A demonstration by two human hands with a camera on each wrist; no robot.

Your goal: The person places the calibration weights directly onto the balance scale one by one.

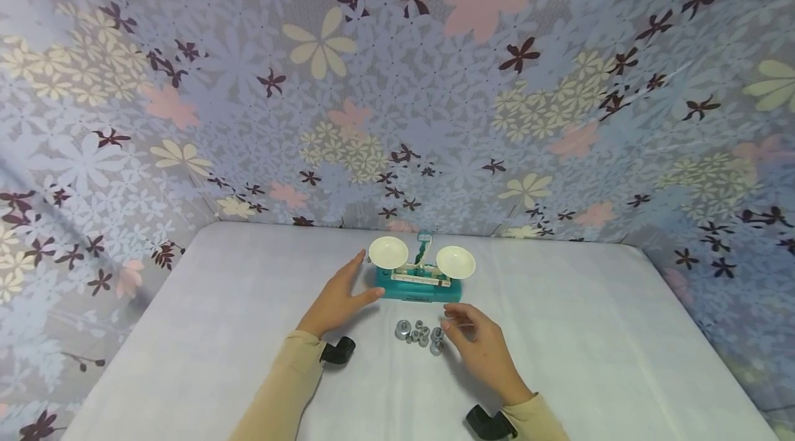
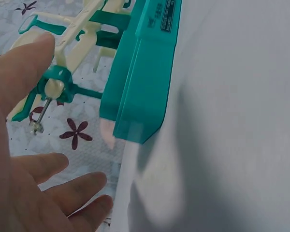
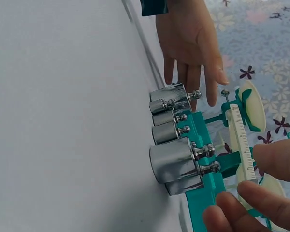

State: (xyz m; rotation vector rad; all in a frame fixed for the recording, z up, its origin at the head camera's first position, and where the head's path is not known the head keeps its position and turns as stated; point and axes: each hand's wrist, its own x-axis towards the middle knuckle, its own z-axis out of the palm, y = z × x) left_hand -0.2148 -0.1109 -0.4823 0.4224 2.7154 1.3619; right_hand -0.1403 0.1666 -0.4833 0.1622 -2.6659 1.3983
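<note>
Balance scale [image 1: 417, 291], one: green base, standing upright near the far edge of the worktop [image 1: 590, 337], between and beyond the two hands. Fitted with two cream pans, left [image 1: 388, 252] and right [image 1: 456, 262], both without load; a cream ruled beam [image 3: 241, 140] along the front; a green upright pointer post [image 1: 423, 249] at centre; a small metal screw [image 2: 37, 126] at the beam's left end.

Metal weights [image 1: 424, 341], one cluster, assorted sizes: silver, cylindrical, knobbed on top, upright on the worktop in front of the scale. The broadest weight [image 1: 404, 329] is at the cluster's left end; two other larger ones are at its right, with smaller ones between.

Left hand [image 1: 338, 299]: at the scale's left end, fingers spread, thumb near the front corner of the base, holding nothing. Contact with the scale cannot be told.

Right hand [image 1: 481, 348]: just beside the right end of the cluster, fingers loosely bent, thumb apart from them, pinching nothing. Contact with the weights cannot be told.

Also listed: beige sleeves [image 1: 279, 386], two; black wrist devices [image 1: 338, 351], two; white covering on the worktop; flower-patterned cloth [image 1: 397, 82] behind and at both sides.
</note>
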